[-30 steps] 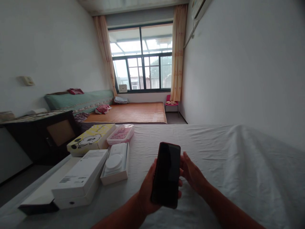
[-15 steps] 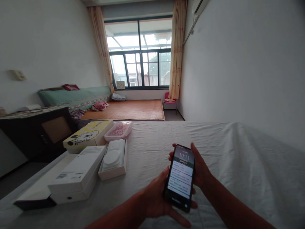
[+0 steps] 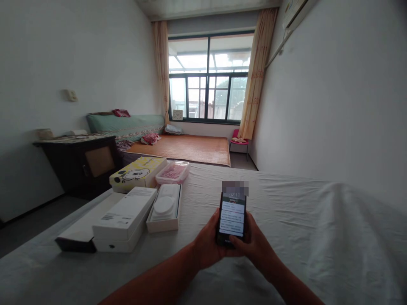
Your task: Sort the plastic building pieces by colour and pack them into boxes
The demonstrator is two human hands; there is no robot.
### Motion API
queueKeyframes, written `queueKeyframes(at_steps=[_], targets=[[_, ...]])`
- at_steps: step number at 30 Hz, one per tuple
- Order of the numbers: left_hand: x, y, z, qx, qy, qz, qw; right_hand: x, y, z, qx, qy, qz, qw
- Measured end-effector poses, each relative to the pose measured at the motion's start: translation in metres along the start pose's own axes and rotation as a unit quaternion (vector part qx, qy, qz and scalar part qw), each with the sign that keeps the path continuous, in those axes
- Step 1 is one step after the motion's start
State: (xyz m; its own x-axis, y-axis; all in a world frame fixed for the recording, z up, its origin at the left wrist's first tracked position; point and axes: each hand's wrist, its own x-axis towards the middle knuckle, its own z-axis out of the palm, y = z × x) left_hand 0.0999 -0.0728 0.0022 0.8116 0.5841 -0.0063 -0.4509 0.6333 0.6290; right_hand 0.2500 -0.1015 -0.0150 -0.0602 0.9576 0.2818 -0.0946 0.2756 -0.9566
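A black smartphone (image 3: 232, 218) with a lit screen of stacked notifications is held upright between both hands, above the white sheet. My left hand (image 3: 208, 239) wraps its left side and lower back; most of those fingers are hidden behind it. On the other side, my right hand (image 3: 254, 239) grips the lower right edge, its thumb lying over the bottom of the screen. The phone's top is blurred out. To the left lies an open white box (image 3: 163, 222) with a round white charger-like piece (image 3: 163, 206) in it.
Left of the open box are a stacked white box (image 3: 122, 220), a flat white box with a dark side (image 3: 76, 237), a yellow cartoon box (image 3: 138, 176) and a clear pink-filled container (image 3: 173, 171). Beyond stand a dark cabinet (image 3: 73, 163) and a bed with a brown mat (image 3: 193, 146).
My right hand has shifted from the phone's upper right side to its lower edge, thumb now on the screen. My left fingers have closed in. The view has swung left.
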Motion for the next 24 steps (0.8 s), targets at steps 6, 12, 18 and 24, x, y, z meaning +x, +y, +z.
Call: queueKeyframes(at_steps=[6, 12, 18, 24], targets=[[-0.001, -0.004, 0.000, -0.001, -0.003, 0.000, 1.000, -0.004, -0.007, -0.004, -0.016, 0.039, 0.038, 0.998], [-0.002, -0.003, 0.000, 0.006, -0.018, -0.007, 1.000, -0.007, -0.015, -0.005, 0.054, 0.045, 0.088, 0.994], [-0.002, -0.002, 0.002, 0.007, -0.016, -0.011, 1.000, -0.007, -0.010, -0.005, 0.050, 0.057, 0.082, 0.994], [-0.001, -0.002, 0.001, 0.001, -0.017, -0.021, 1.000, -0.007, -0.011, -0.003, 0.068, 0.062, 0.087, 0.992]])
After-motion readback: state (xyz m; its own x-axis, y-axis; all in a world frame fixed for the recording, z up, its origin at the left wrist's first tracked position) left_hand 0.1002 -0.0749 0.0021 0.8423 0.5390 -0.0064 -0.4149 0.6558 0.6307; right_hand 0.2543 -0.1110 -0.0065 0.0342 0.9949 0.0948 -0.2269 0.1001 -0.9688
